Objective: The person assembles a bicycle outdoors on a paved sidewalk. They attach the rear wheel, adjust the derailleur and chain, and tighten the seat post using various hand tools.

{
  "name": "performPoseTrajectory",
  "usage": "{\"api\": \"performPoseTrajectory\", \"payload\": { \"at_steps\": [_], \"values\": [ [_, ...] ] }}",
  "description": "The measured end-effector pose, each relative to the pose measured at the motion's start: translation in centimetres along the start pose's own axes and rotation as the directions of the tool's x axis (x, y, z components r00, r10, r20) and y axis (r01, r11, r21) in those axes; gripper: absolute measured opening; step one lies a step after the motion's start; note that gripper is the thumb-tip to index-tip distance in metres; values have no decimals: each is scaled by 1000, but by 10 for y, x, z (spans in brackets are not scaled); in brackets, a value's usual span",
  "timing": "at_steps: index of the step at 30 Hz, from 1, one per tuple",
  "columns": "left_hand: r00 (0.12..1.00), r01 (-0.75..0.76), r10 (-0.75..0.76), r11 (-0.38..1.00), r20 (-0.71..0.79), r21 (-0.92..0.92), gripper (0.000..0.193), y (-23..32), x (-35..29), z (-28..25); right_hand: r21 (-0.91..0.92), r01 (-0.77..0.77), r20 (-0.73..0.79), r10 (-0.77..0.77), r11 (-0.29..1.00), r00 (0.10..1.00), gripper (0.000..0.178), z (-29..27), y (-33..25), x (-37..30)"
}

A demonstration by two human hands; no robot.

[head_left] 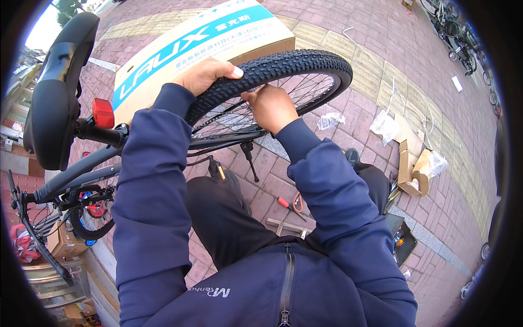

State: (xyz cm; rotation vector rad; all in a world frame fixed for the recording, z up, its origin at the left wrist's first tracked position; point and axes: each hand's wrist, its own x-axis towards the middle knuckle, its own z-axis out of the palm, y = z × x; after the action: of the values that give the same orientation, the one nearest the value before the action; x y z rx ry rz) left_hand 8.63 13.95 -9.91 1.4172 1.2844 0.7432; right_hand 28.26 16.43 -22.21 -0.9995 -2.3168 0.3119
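Across the upper middle lies the rear wheel of a bicycle, with a knobbly black tyre (305, 59) and thin spokes (313, 90). My left hand (206, 76) is closed over the tyre's left part, thumb lying on the tread and the other fingers mostly hidden. Inside the wheel, my right hand (272, 106) is closed at the inner edge of the rim, thumb and fingertips together; what they pinch is hidden. The grey frame (81, 169) runs off to the left, bearing a black saddle (57, 103) and a red reflector (102, 113).
Behind the wheel lies a large printed carton (239, 35). A kickstand (249, 163) sticks out below the wheel. On the brick paving are a red-handled tool (284, 203), an opened small carton (409, 171), plastic wrapping (330, 120) and a dark toolbox (406, 248). Handlebars (35, 234) jut out at left.
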Motion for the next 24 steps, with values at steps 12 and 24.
{"api": "performPoseTrajectory", "payload": {
  "at_steps": [12,24],
  "values": [
    [998,-52,54,994,-13,93,36,-1,4,0,72,-81,54,77,994,996,23,-26,-15,-1],
    [998,-46,51,993,-44,108,38,-1,4,2,237,-290,-25,304,927,952,26,-36,-40,-7]
  ]
}}
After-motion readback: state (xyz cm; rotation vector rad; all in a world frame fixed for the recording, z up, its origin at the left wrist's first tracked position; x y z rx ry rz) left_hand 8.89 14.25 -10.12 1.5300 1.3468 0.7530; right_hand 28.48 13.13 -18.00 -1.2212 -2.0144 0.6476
